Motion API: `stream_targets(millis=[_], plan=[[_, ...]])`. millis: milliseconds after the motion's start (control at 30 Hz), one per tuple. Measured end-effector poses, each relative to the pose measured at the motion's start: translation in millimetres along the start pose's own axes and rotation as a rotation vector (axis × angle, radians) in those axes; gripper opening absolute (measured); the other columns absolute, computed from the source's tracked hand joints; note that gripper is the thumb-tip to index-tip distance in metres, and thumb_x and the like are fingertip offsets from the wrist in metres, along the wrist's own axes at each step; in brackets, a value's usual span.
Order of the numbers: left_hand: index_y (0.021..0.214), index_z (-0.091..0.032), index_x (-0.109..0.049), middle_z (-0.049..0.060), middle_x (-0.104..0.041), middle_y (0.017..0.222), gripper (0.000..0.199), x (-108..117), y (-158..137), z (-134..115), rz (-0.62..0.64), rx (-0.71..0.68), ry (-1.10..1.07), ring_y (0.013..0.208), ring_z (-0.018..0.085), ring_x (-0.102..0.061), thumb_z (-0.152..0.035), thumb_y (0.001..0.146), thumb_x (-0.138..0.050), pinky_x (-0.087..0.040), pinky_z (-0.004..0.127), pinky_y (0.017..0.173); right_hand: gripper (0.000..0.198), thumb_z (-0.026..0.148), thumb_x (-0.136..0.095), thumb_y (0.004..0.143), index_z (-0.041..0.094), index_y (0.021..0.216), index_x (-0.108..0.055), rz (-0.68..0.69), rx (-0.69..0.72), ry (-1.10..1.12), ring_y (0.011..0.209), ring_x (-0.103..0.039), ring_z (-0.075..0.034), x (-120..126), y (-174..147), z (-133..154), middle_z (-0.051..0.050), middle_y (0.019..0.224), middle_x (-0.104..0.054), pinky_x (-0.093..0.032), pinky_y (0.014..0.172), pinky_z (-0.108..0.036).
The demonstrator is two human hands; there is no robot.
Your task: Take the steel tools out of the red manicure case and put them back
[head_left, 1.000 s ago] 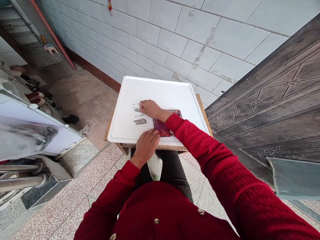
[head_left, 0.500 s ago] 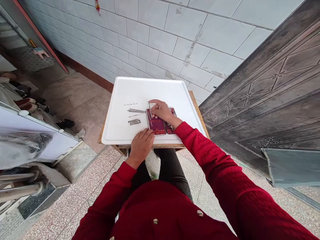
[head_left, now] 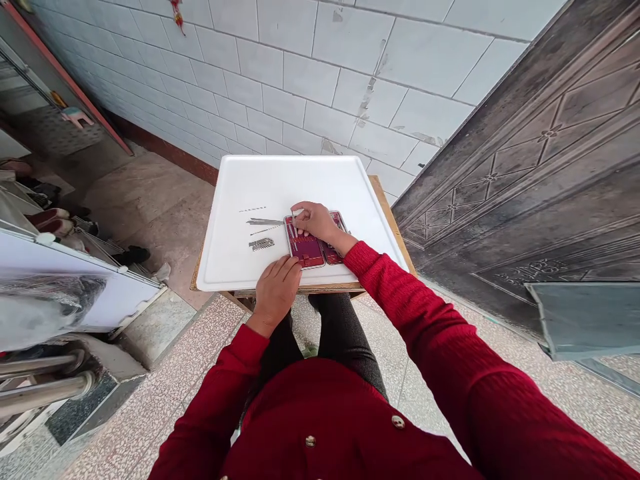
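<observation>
An open manicure case [head_left: 309, 252] with a dark red lining lies near the front of the white tray [head_left: 240, 180]. My right hand [head_left: 316, 221] is above its left half, thumb and fingers pinched on what looks like a slim metal manicure tool, mostly hidden by the fingers. Slim tools sit in the lining beside that hand. My left hand [head_left: 278, 288] lies with fingers stretched along the case's front left corner. On the tray left of the case are several thin metal tools [head_left: 264, 221] and nail clippers [head_left: 262, 244].
The tray rests on a wooden table [head_left: 385, 193] against a tiled wall [head_left: 300, 80]. A dark metal door [head_left: 480, 200] stands to the right. On the left are a shoe rack [head_left: 75, 233] and metal rails [head_left: 50, 393].
The camera view has shifted slightly, moving the tray a little left in the picture. Both hands keep about the same place on the case.
</observation>
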State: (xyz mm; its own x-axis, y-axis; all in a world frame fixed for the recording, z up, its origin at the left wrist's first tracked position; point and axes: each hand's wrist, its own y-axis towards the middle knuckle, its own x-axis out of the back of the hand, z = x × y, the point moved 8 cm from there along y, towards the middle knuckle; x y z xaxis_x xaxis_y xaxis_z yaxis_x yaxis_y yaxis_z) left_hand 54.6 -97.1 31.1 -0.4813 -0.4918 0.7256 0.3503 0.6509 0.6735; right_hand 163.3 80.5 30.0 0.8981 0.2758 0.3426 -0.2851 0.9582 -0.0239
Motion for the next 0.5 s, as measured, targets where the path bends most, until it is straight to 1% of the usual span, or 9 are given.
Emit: stream_targets(millis=[67, 200, 300, 400, 500], plan=[[0.117, -0.018, -0.069, 0.009, -0.077, 0.123, 0.021, 0, 0, 0, 0.001, -0.002, 0.001, 0.120, 0.025, -0.071, -0.019, 0.104, -0.052, -0.056, 0.042, 0.102, 0.027, 0.011, -0.065, 0.082, 0.015, 0.109, -0.067, 0.009, -0.001, -0.026, 0.056, -0.063, -0.012, 0, 1, -2, 0.004, 0.066, -0.067, -0.050, 0.054, -0.021], [0.116, -0.019, -0.069, 0.009, -0.077, 0.123, 0.020, 0, 0, 0, 0.000, 0.003, -0.004, 0.121, 0.025, -0.071, -0.019, 0.104, -0.053, -0.056, 0.042, 0.103, 0.019, 0.014, -0.061, 0.085, 0.014, 0.101, -0.071, -0.008, 0.045, -0.111, 0.058, -0.063, -0.013, 1, 1, 1, 0.004, 0.061, -0.065, -0.052, 0.063, -0.024], [0.117, -0.019, -0.069, 0.010, -0.077, 0.123, 0.022, -1, 0, 1, 0.008, 0.008, -0.016, 0.122, 0.025, -0.070, -0.019, 0.105, -0.051, -0.056, 0.043, 0.103, 0.019, 0.015, -0.058, 0.089, 0.014, 0.097, -0.075, -0.045, 0.053, -0.210, 0.060, -0.064, -0.014, 3, -2, 5, 0.003, 0.059, -0.063, -0.053, 0.069, -0.026], [0.120, -0.021, -0.069, 0.010, -0.076, 0.124, 0.024, -3, -1, 3, 0.029, 0.023, -0.036, 0.124, 0.026, -0.069, -0.020, 0.105, -0.050, -0.056, 0.044, 0.104, 0.023, 0.014, -0.055, 0.091, 0.014, 0.096, -0.078, -0.075, 0.074, -0.302, 0.068, -0.067, -0.015, 3, -4, 9, 0.001, 0.067, -0.070, -0.053, 0.075, -0.027], [0.120, -0.021, -0.069, 0.009, -0.076, 0.124, 0.024, -3, -1, 3, 0.026, 0.022, -0.034, 0.123, 0.026, -0.069, -0.020, 0.105, -0.050, -0.056, 0.044, 0.104, 0.025, 0.013, -0.054, 0.092, 0.016, 0.095, -0.079, -0.085, 0.108, -0.367, 0.083, -0.071, -0.017, 2, -6, 13, -0.002, 0.085, -0.078, -0.053, 0.082, -0.028]])
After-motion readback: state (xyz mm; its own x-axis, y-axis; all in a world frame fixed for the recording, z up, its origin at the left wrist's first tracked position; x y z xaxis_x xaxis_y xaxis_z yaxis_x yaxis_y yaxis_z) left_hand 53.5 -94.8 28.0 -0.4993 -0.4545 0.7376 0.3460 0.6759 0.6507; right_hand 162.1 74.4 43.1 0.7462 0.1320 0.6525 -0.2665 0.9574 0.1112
